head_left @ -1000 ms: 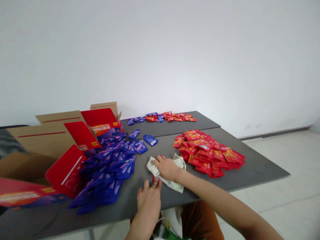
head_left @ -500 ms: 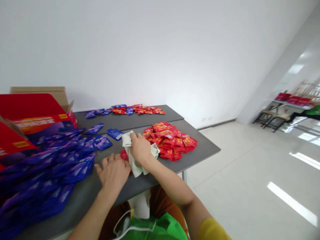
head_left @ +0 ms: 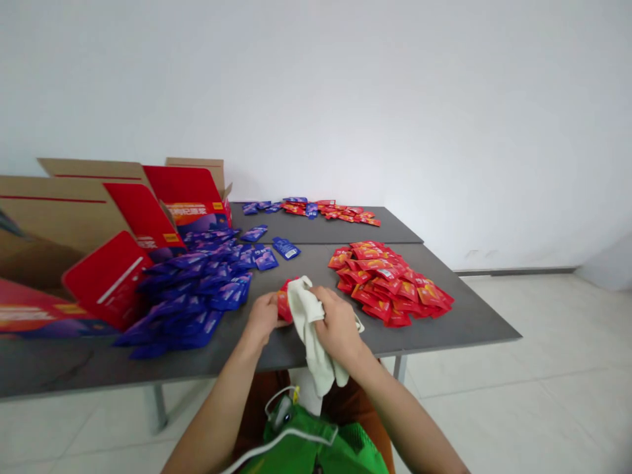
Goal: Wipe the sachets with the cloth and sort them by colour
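Observation:
Near the table's front edge, my left hand [head_left: 264, 318] is closed on a small red sachet [head_left: 285, 304]. My right hand [head_left: 338, 327] grips a whitish cloth [head_left: 310, 316], which covers part of the sachet and hangs past the table edge. To the right of my hands lies a heap of red sachets [head_left: 390, 280]. On the left a pile of blue-purple sachets [head_left: 192, 296] spreads out, with a loose blue sachet [head_left: 286, 248] just beyond my hands.
Open red cardboard boxes [head_left: 111, 289] stand at the left of the dark table [head_left: 459, 322]. Along the back lies a row of mixed red and blue sachets [head_left: 336, 210], before a white wall [head_left: 345, 99]. A white cable [head_left: 281, 438] crosses my lap.
My view has swung left, bringing more boxes into sight. My left hand, flat on the red sachet before, now holds it by the edge, raised against the cloth.

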A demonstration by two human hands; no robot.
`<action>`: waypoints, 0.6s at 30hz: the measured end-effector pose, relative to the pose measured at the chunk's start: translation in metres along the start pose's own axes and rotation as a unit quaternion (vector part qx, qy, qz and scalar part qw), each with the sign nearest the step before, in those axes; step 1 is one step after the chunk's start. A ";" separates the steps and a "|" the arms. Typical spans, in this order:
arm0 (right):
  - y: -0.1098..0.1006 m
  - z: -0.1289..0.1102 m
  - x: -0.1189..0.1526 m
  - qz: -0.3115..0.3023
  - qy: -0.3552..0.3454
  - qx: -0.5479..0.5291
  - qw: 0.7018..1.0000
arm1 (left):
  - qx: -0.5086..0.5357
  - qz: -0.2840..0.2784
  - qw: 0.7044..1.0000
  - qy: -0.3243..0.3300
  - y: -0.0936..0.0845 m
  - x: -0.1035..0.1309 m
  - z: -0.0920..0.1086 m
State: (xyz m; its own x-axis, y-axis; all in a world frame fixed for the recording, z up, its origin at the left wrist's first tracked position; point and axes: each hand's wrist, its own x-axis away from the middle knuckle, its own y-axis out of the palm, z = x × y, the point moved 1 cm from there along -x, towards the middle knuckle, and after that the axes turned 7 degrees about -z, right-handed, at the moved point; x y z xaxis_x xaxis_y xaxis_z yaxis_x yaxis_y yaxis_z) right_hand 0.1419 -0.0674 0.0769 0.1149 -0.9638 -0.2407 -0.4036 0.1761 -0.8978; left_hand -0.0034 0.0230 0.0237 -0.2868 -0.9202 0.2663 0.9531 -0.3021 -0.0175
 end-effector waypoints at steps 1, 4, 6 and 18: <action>0.011 -0.004 -0.002 -0.021 -0.021 0.003 1.000 | 0.072 -0.032 0.997 -0.022 -0.003 0.000 -0.005; 0.040 -0.016 -0.012 -0.075 -0.050 0.024 0.996 | 0.168 -0.085 0.981 -0.039 -0.005 0.004 -0.017; 0.055 -0.016 -0.024 -0.087 -0.025 0.049 0.995 | 0.170 -0.087 0.980 -0.047 -0.006 0.009 -0.020; 0.062 -0.010 -0.039 -0.155 -0.046 0.142 0.977 | 0.200 -0.139 0.966 -0.091 -0.020 0.005 -0.017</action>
State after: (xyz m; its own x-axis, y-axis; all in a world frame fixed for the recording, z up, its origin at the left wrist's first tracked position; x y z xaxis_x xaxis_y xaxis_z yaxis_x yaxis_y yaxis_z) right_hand 0.1031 -0.0215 0.0348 0.2770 -0.9601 0.0384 -0.0702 -0.0601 -0.9957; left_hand -0.0255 0.0198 0.0091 -0.5496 -0.7478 0.3726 0.8136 -0.3776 0.4422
